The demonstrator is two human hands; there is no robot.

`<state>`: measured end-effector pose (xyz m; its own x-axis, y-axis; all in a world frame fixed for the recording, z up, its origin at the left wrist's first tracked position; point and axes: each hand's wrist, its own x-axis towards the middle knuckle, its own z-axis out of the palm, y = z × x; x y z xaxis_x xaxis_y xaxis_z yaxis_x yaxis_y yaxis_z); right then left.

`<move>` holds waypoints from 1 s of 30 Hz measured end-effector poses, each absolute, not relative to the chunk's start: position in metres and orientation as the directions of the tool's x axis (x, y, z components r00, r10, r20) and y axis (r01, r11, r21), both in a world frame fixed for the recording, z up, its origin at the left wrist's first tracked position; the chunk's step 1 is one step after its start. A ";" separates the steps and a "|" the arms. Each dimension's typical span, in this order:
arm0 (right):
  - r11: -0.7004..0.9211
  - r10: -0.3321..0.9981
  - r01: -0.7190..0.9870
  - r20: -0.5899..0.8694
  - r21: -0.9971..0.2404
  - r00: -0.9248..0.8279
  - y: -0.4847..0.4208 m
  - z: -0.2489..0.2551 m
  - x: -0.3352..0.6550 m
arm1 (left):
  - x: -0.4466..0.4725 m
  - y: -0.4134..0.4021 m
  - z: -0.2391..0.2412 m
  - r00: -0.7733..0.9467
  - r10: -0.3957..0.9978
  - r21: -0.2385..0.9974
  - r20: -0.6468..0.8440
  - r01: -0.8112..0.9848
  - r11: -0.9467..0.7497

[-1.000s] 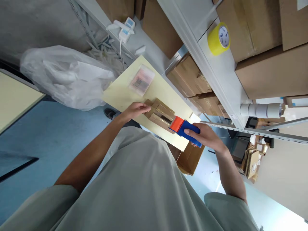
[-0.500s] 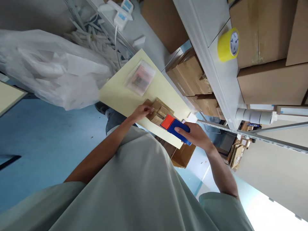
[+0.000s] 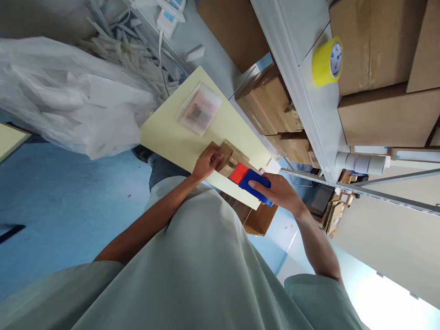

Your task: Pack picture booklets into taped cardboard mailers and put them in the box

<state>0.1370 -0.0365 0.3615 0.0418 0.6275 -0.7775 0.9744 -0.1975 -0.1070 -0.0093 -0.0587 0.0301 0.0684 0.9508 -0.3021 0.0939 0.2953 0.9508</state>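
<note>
My right hand grips a blue-and-red tape dispenser, thumb on top, its red end lying against a small cardboard box. The box rests on a cream tabletop, with strips of brown tape on it. At the box's left end is my left hand, fingers curled and pinching at its edge; what lies between the fingertips is hidden. Farther up the tabletop lies a stack of clear plastic sleeves with a pinkish print.
A large translucent plastic bag bulges at the left. Shelves on the right carry cardboard boxes, a yellow tape roll and several white rolls. A power strip sits at the top. An open carton stands below the table.
My left hand has shifted slightly right, its fingers curling closer against the box's end. The dispenser in my right hand stays nearly in place. The view has moved a little.
</note>
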 end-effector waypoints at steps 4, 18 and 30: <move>-0.175 0.600 0.981 -0.799 -0.089 0.035 -0.035 0.365 0.137 | -0.019 -0.056 0.037 0.056 0.922 0.914 -0.382 0.169 0.369; -0.082 0.631 0.992 -0.775 -0.101 -0.027 -0.042 0.367 0.141 | -0.027 -0.064 0.108 0.443 0.886 0.948 0.135 0.202 -0.246; -0.098 0.660 0.994 -0.751 -0.052 0.026 -0.050 0.351 0.178 | -0.006 -0.041 0.071 0.369 0.929 0.925 -0.028 0.361 -0.115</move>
<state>0.1782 -0.0504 0.3513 0.0259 0.6599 -0.7509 0.9938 -0.0982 -0.0520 -0.0059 -0.0414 0.0715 0.3685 0.9292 -0.0284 0.3610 -0.1149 0.9255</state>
